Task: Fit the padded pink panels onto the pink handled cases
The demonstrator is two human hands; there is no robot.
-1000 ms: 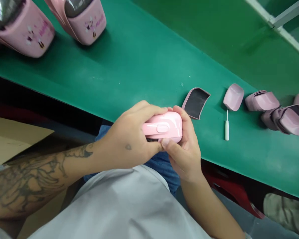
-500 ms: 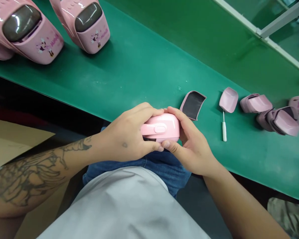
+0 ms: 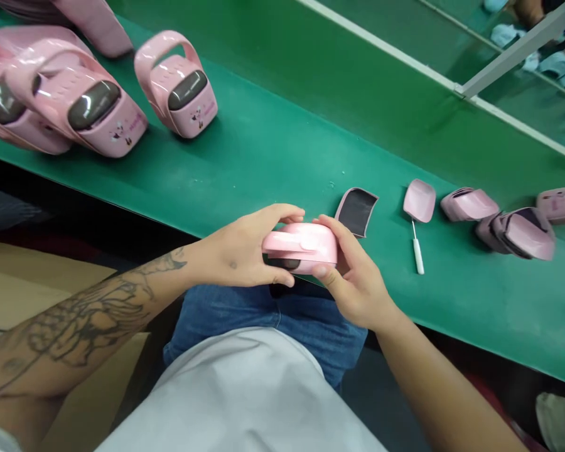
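A small pink plastic case (image 3: 317, 242) with a looped handle and a dark window is held above the table's near edge, over my lap. My right hand (image 3: 355, 282) grips its right end, the thumb on the lower front edge and the fingers around the far side. My left hand (image 3: 245, 251) is around the handle end, its thumb and fingers spread apart; whether the palm touches the handle cannot be made out. Just beyond my right fingers lies a curved pink part with a dark inside (image 3: 356, 210).
On the green table (image 3: 273, 169), several finished-looking pink cases (image 3: 188, 94) stand at the left. To the right are a white-handled screwdriver (image 3: 419, 256), a pink shell (image 3: 420, 199), stacked pink shells (image 3: 518, 232) and another printed pink part (image 3: 560, 204). A green board with a pale rail (image 3: 381, 47) runs behind.
My left thumb and fingers have spread away from the pink case, while my right hand keeps its grip. The view has shifted, showing more of the cases at the left.
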